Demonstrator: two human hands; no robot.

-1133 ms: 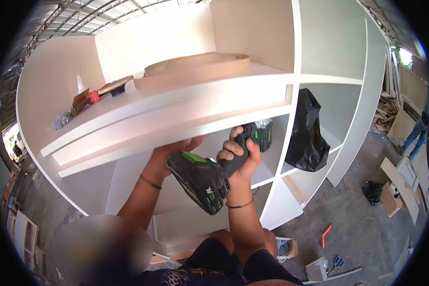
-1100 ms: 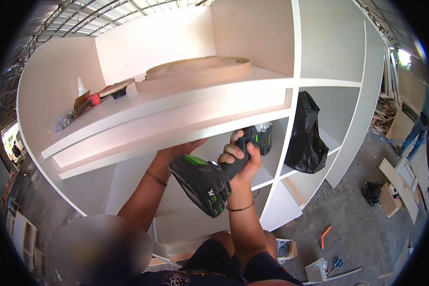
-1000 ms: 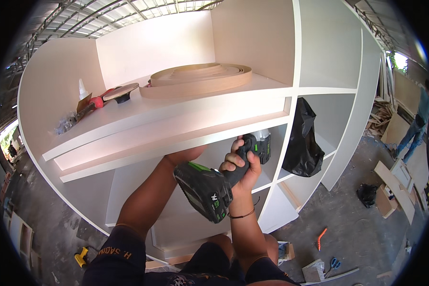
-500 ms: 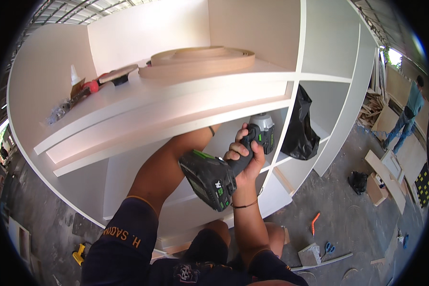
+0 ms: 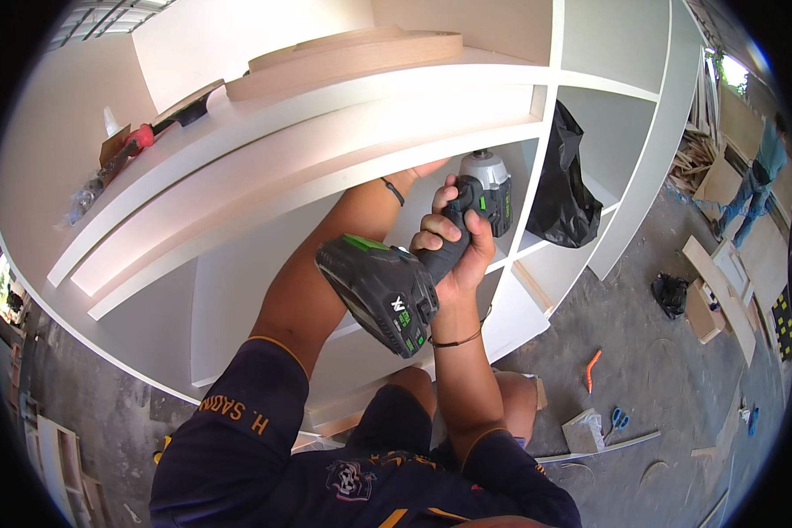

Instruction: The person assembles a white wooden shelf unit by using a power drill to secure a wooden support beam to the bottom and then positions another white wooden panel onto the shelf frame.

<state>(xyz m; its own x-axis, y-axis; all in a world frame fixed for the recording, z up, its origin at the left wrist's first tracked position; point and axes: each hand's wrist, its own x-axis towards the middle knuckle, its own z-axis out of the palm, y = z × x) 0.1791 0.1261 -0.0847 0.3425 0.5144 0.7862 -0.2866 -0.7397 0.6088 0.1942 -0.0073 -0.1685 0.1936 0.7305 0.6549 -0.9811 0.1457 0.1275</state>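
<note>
My right hand (image 5: 458, 239) is wrapped round the grip of a black and green cordless impact driver (image 5: 381, 286). The driver points upward, its grey nose close under the edge of a white shelf board (image 5: 343, 195). Its big battery hangs toward me. My left arm reaches into the white cabinet below that board. Only a bit of my left hand (image 5: 429, 167) shows behind the board's lower edge; its fingers are hidden.
On the upper shelf lie a coil of wood-coloured edge banding (image 5: 352, 58) and a red-handled tool (image 5: 136, 139). A black plastic bag (image 5: 565, 189) hangs by the right compartments. Scissors (image 5: 619, 420) and an orange tool (image 5: 592, 370) lie on the floor. A person (image 5: 763, 180) stands far right.
My view has shifted, so the cabinet sits higher in the picture. The driver's nose is now nearer the board's underside, and part of my left hand has come into sight.
</note>
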